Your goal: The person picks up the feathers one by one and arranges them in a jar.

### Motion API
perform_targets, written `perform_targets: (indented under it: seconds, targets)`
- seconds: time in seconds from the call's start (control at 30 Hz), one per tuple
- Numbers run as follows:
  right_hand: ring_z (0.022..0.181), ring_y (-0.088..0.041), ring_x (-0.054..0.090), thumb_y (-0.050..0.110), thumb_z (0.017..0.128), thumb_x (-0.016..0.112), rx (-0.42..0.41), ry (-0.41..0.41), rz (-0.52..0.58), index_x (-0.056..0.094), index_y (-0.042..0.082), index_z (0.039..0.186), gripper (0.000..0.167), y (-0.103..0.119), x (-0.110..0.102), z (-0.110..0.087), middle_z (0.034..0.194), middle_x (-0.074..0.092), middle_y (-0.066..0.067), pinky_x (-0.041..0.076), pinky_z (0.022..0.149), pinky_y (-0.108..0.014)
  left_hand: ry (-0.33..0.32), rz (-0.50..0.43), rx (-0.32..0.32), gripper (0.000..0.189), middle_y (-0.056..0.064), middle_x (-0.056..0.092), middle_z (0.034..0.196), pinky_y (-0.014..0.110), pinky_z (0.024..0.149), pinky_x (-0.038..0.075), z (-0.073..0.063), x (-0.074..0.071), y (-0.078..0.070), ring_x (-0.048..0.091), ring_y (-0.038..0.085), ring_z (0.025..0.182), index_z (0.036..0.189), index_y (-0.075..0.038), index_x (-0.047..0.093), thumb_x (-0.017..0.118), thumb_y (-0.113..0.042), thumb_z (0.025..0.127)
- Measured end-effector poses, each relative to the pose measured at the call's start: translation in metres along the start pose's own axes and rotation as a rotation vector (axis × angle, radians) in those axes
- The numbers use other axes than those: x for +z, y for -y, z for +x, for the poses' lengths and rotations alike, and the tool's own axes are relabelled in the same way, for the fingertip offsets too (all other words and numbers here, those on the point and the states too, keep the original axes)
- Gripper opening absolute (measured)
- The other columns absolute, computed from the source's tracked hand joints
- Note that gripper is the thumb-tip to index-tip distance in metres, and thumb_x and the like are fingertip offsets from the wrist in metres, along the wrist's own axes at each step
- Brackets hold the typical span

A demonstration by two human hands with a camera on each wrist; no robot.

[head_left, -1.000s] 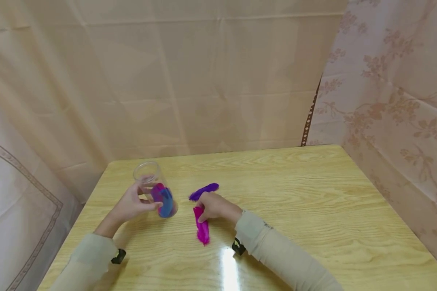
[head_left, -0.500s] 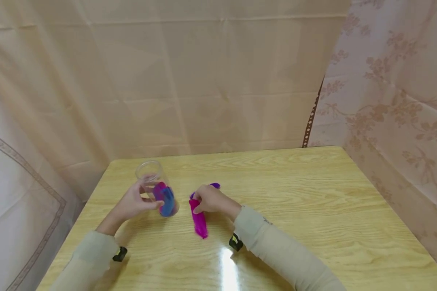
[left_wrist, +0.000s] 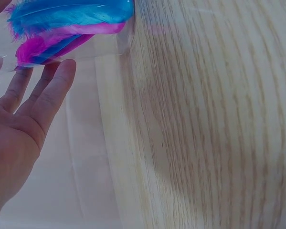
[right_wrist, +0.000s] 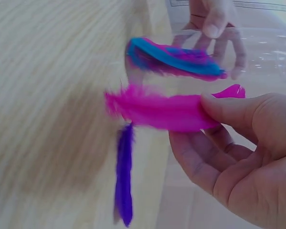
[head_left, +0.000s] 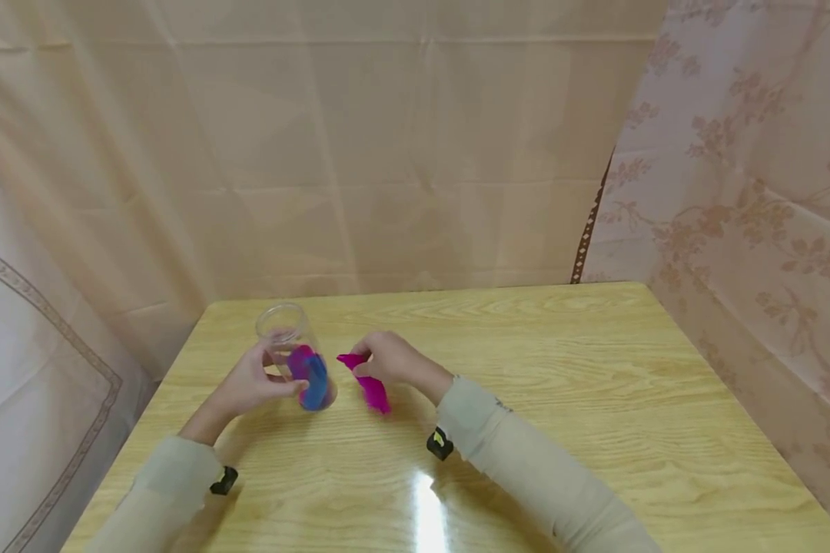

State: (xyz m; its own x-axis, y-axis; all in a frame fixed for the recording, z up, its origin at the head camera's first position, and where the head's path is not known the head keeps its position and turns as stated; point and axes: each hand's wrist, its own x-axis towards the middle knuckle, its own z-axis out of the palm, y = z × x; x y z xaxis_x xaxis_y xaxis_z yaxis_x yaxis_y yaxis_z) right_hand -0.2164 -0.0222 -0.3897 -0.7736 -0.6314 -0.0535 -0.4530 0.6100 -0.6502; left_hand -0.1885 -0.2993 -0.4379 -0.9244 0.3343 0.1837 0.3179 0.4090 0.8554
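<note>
On the left of the table, my left hand (head_left: 252, 382) grips a clear plastic cup (head_left: 283, 315) around its side, the cup tilted a little. Inside it lie several feathers (left_wrist: 71, 16), blue, pink and purple. My right hand (head_left: 397, 359) pinches a bright pink feather (right_wrist: 162, 110) between thumb and fingers, just to the right of the cup and above the tabletop. A purple feather (right_wrist: 124, 176) lies on the table below it in the right wrist view; in the head view the right hand hides it.
The pale wood table (head_left: 560, 399) extends far to the right. Beige curtain (head_left: 387, 153) hangs behind its back edge, and flowered cloth (head_left: 754, 215) hangs on the right. A dark wrist device (head_left: 440, 443) sits under each sleeve.
My right hand has lifted the pink feather from the table and moved it up and left, nearer the cup. The left hand and cup have hardly moved.
</note>
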Motion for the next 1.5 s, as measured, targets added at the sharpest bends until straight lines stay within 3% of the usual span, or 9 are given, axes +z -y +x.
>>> perform_targets:
  seconds: [0.33, 0.8, 1.17, 1.33, 1.5]
  targets:
    - [0.080, -0.012, 0.066, 0.007, 0.092, 0.075, -0.024, -0.056, 0.049, 0.074, 0.000, 0.117, 0.025, 0.007, -0.015, 0.007, 0.099, 0.074, -0.007, 0.053, 0.065, -0.018, 0.004, 0.017, -0.017, 0.081, 0.022, 0.052, 0.143, 0.035, 0.081, 0.061, 0.000, -0.003, -0.001, 0.056, 0.047, 0.115, 0.149, -0.011, 0.039, 0.086, -0.010, 0.082]
    - [0.084, -0.014, 0.064, 0.008, 0.088, 0.080, 0.007, -0.113, 0.133, 0.071, 0.003, 0.107, 0.021, 0.006, -0.019, 0.009, 0.092, 0.070, -0.004, 0.053, 0.069, -0.021, -0.015, -0.011, 0.018, 0.081, 0.025, 0.053, 0.140, 0.033, 0.078, 0.061, 0.002, 0.000, 0.002, 0.058, 0.047, 0.111, 0.147, -0.007, 0.041, 0.086, -0.003, 0.080]
    - [0.086, -0.013, 0.065, 0.009, 0.088, 0.080, -0.040, -0.122, 0.111, 0.073, 0.005, 0.103, 0.017, 0.010, -0.023, 0.010, 0.088, 0.071, -0.001, 0.050, 0.075, -0.020, -0.013, -0.009, 0.017, 0.081, 0.024, 0.053, 0.140, 0.032, 0.079, 0.061, 0.001, -0.001, 0.004, 0.058, 0.048, 0.111, 0.148, -0.006, 0.041, 0.086, -0.004, 0.081]
    - [0.080, -0.016, 0.067, 0.006, 0.091, 0.076, -0.036, -0.085, 0.242, 0.071, 0.001, 0.107, 0.017, 0.018, -0.030, 0.011, 0.091, 0.069, -0.005, 0.061, 0.071, -0.031, -0.008, -0.018, 0.021, 0.080, 0.025, 0.052, 0.141, 0.032, 0.079, 0.061, 0.000, -0.001, 0.003, 0.058, 0.047, 0.110, 0.148, -0.004, 0.040, 0.085, -0.002, 0.081]
    - [0.079, -0.017, 0.068, 0.004, 0.092, 0.075, -0.046, -0.072, 0.326, 0.071, -0.001, 0.109, 0.018, 0.030, -0.038, 0.012, 0.093, 0.069, -0.008, 0.062, 0.070, -0.039, -0.004, -0.019, 0.017, 0.080, 0.024, 0.052, 0.142, 0.033, 0.079, 0.061, 0.001, -0.001, 0.000, 0.057, 0.050, 0.113, 0.148, -0.005, 0.040, 0.085, -0.003, 0.081]
